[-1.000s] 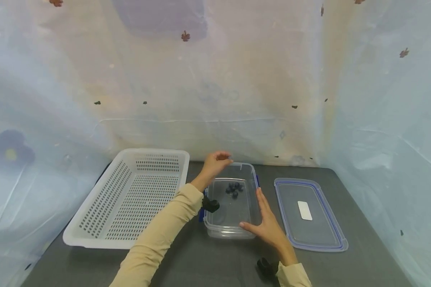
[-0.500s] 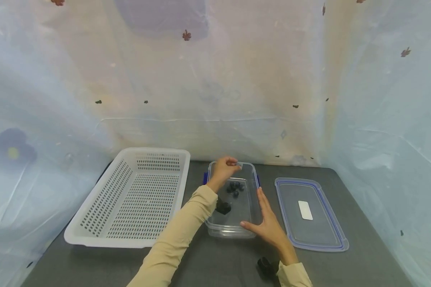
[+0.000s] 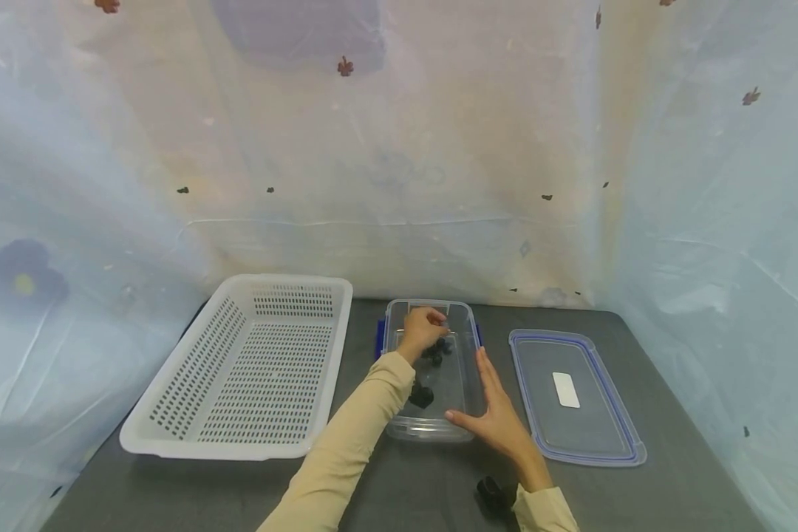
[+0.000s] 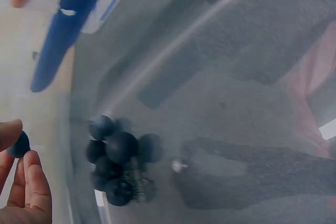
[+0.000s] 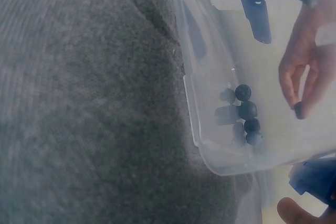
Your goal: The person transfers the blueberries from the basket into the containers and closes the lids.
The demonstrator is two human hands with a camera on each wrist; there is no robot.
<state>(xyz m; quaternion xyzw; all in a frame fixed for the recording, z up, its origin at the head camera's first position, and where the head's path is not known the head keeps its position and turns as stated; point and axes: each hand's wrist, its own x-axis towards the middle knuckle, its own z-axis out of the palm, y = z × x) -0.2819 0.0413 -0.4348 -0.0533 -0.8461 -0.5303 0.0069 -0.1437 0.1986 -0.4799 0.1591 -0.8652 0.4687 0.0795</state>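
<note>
My left hand (image 3: 422, 330) pinches a single blueberry (image 4: 20, 145) between thumb and fingers, over the far part of a clear plastic container (image 3: 432, 430). In the right wrist view, the same blueberry (image 5: 299, 110) shows at the left hand's fingertips. Below, several blueberries (image 4: 122, 148) lie clustered on the container floor, apart from the held one. My right hand (image 3: 502, 421) rests against the container's right side. Its fingers are extended along that wall, and the thumb points to the near right corner. A blue latch (image 4: 68, 30) is close to the right hand's fingers.
To the left stands a white perforated basket (image 3: 129, 428). A clear lid (image 3: 575, 421) with a blue seal and white label lies flat at the right. Black wrist devices (image 3: 492, 493) are on the arms. The grey table (image 3: 678, 458) meets a plastic curtain (image 3: 399, 148) behind.
The left hand has moved right and nearer, from the container's far left edge to over the blueberries, going down toward them. The right hand has stayed at the container's side.
</note>
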